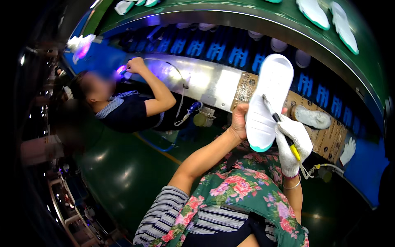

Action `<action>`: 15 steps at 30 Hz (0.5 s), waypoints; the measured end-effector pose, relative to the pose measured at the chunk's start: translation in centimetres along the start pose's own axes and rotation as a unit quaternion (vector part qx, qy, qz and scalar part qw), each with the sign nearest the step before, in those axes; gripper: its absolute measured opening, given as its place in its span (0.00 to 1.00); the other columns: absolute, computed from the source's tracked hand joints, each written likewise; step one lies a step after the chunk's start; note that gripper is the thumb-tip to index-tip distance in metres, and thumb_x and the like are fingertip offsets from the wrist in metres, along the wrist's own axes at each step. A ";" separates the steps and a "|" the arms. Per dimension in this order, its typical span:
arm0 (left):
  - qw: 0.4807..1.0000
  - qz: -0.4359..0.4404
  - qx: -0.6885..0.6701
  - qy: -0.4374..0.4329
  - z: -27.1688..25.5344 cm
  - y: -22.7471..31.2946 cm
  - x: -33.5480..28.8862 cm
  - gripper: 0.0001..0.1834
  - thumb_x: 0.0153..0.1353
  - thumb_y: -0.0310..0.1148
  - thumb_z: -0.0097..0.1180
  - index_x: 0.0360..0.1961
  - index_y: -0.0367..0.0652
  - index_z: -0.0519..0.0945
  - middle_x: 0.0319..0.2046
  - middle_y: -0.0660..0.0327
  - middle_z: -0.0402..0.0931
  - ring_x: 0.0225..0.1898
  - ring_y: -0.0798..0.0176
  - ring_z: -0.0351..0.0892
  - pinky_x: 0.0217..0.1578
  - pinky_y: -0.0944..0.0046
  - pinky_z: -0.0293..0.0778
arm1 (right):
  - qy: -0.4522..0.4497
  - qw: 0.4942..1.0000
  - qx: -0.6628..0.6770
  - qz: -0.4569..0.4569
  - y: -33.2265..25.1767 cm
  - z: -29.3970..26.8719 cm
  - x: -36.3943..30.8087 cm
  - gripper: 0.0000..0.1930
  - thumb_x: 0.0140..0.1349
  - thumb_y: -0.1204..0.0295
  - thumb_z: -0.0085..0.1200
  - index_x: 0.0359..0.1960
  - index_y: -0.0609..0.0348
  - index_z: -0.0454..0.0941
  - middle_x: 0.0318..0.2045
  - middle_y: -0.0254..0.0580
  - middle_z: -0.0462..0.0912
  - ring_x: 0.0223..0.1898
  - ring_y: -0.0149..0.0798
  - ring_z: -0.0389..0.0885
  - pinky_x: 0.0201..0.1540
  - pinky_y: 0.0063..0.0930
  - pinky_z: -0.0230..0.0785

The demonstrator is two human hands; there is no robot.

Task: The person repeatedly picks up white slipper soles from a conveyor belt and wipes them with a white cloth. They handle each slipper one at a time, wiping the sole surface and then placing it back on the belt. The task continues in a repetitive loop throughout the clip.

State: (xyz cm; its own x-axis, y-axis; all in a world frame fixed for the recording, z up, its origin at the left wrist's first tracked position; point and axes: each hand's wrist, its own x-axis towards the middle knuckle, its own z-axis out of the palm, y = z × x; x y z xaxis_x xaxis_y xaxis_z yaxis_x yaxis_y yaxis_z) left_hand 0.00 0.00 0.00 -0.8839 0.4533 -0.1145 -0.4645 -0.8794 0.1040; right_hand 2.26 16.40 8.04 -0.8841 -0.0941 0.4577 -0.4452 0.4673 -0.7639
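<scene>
My left hand (239, 121) is bare and grips the edge of a white shoe sole (269, 88), holding it up with its inner face towards me. Teal colour shows along the sole's near end. My right hand (294, 142), in a white knitted glove, is closed around a slim brush (276, 117) with a black and yellow handle. The brush's greyish tip touches or hovers just over the middle of the sole. A thin pale tube (304, 171) hangs by the gloved wrist.
Behind the sole lies brown printed cardboard (332, 138) with a grey-white sole-shaped piece (312, 117) on it. A white glove (348, 151) rests at right. A green conveyor (284, 14) carries soles above blue racks (238, 55). At left a co-worker (131, 109) works along the metal bench (205, 78).
</scene>
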 end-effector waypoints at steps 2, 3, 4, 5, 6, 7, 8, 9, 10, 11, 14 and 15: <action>1.000 -0.003 0.015 -0.013 1.1 -1.4 1.0 0.63 0.49 0.78 0.58 0.77 0.48 0.53 0.66 0.37 0.66 0.67 0.36 0.69 0.67 0.32 0.64 | -0.008 0.999 -0.039 -0.020 -0.3 -1.0 0.6 0.11 0.49 0.80 0.71 0.36 0.56 0.89 0.33 0.42 0.88 0.34 0.41 0.87 0.39 0.30 0.77; 1.000 -0.002 0.005 -0.015 0.7 -1.7 1.2 0.63 0.50 0.80 0.55 0.77 0.49 0.54 0.66 0.38 0.67 0.66 0.37 0.69 0.66 0.33 0.65 | -0.005 0.999 -0.029 -0.025 -0.5 -1.1 0.9 0.11 0.49 0.79 0.72 0.36 0.55 0.89 0.32 0.41 0.88 0.34 0.41 0.87 0.38 0.30 0.77; 0.998 0.001 0.058 0.028 0.4 0.3 -0.1 0.63 0.50 0.82 0.52 0.77 0.50 0.55 0.66 0.38 0.67 0.66 0.38 0.70 0.66 0.34 0.66 | 0.018 1.000 0.012 -0.019 -0.2 0.4 0.5 0.12 0.49 0.78 0.72 0.37 0.55 0.89 0.32 0.41 0.88 0.34 0.41 0.87 0.38 0.30 0.77; 0.997 0.009 0.069 0.021 0.4 -0.5 0.6 0.60 0.52 0.83 0.47 0.76 0.52 0.56 0.65 0.39 0.68 0.65 0.41 0.72 0.64 0.36 0.69 | 0.004 1.000 0.000 -0.021 -0.3 -0.6 0.9 0.11 0.49 0.81 0.71 0.35 0.58 0.88 0.33 0.44 0.88 0.35 0.42 0.87 0.40 0.31 0.78; 0.996 0.017 0.082 -0.007 0.6 -1.5 1.1 0.61 0.54 0.83 0.41 0.76 0.48 0.56 0.67 0.41 0.67 0.67 0.43 0.70 0.67 0.39 0.67 | -0.011 1.000 -0.011 -0.022 -0.3 -1.6 1.2 0.11 0.48 0.84 0.70 0.34 0.61 0.87 0.34 0.46 0.89 0.36 0.44 0.88 0.42 0.32 0.78; 0.999 0.015 0.002 -0.032 0.2 -2.1 1.3 0.60 0.55 0.83 0.41 0.76 0.48 0.56 0.67 0.41 0.67 0.67 0.43 0.70 0.66 0.39 0.67 | -0.005 0.999 0.001 -0.041 -0.1 -1.7 1.5 0.11 0.49 0.84 0.70 0.35 0.61 0.87 0.35 0.46 0.89 0.36 0.43 0.88 0.42 0.32 0.78; 0.995 0.013 -0.078 -0.054 0.0 -2.6 1.4 0.60 0.55 0.83 0.40 0.76 0.49 0.57 0.67 0.42 0.67 0.67 0.43 0.70 0.66 0.39 0.68 | -0.001 0.998 0.013 -0.061 0.0 -1.9 1.5 0.11 0.49 0.83 0.70 0.35 0.60 0.87 0.35 0.47 0.89 0.36 0.43 0.88 0.42 0.32 0.78; 0.999 0.018 0.038 -0.009 0.0 -3.2 1.2 0.57 0.56 0.82 0.41 0.75 0.49 0.59 0.67 0.46 0.68 0.67 0.45 0.70 0.67 0.41 0.68 | -0.004 0.999 0.010 -0.039 -0.4 -2.0 1.4 0.12 0.49 0.83 0.71 0.36 0.60 0.88 0.36 0.46 0.89 0.37 0.43 0.88 0.43 0.33 0.78; 0.999 0.020 0.048 0.016 -0.1 -3.7 1.2 0.57 0.57 0.81 0.41 0.75 0.50 0.59 0.67 0.48 0.68 0.67 0.47 0.70 0.67 0.42 0.68 | 0.008 1.000 0.001 -0.026 -0.5 -2.0 1.4 0.12 0.49 0.83 0.71 0.37 0.59 0.88 0.36 0.45 0.89 0.37 0.43 0.88 0.43 0.33 0.78; 0.997 0.023 0.058 0.041 -0.4 -4.1 1.3 0.56 0.57 0.81 0.42 0.75 0.50 0.59 0.67 0.50 0.68 0.67 0.48 0.70 0.67 0.43 0.68 | 0.019 1.000 -0.007 -0.014 -0.6 -1.9 1.4 0.13 0.49 0.83 0.71 0.37 0.59 0.88 0.36 0.45 0.89 0.38 0.43 0.88 0.43 0.33 0.78; 0.987 0.029 0.129 0.088 -0.1 -5.1 0.7 0.54 0.58 0.78 0.47 0.74 0.50 0.61 0.67 0.55 0.69 0.67 0.51 0.71 0.67 0.45 0.68 | -0.026 0.999 0.027 0.027 0.4 -2.6 0.8 0.19 0.54 0.80 0.67 0.49 0.57 0.82 0.47 0.44 0.85 0.49 0.43 0.82 0.53 0.34 0.74; 0.987 0.026 0.137 0.085 -0.7 -5.5 0.5 0.54 0.58 0.78 0.48 0.74 0.50 0.61 0.67 0.55 0.69 0.67 0.51 0.71 0.67 0.45 0.68 | -0.065 0.995 0.067 0.044 2.1 -2.7 -0.6 0.25 0.59 0.77 0.65 0.59 0.57 0.75 0.55 0.44 0.80 0.58 0.42 0.77 0.62 0.35 0.69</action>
State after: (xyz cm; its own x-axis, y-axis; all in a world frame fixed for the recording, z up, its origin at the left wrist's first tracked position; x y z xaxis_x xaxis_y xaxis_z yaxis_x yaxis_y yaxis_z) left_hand 2.11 4.96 -1.32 -0.8962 0.3568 -0.2636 -0.4359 -0.8185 0.3741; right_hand 2.29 19.84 7.42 -0.9277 -0.1756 0.3294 -0.3719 0.3584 -0.8563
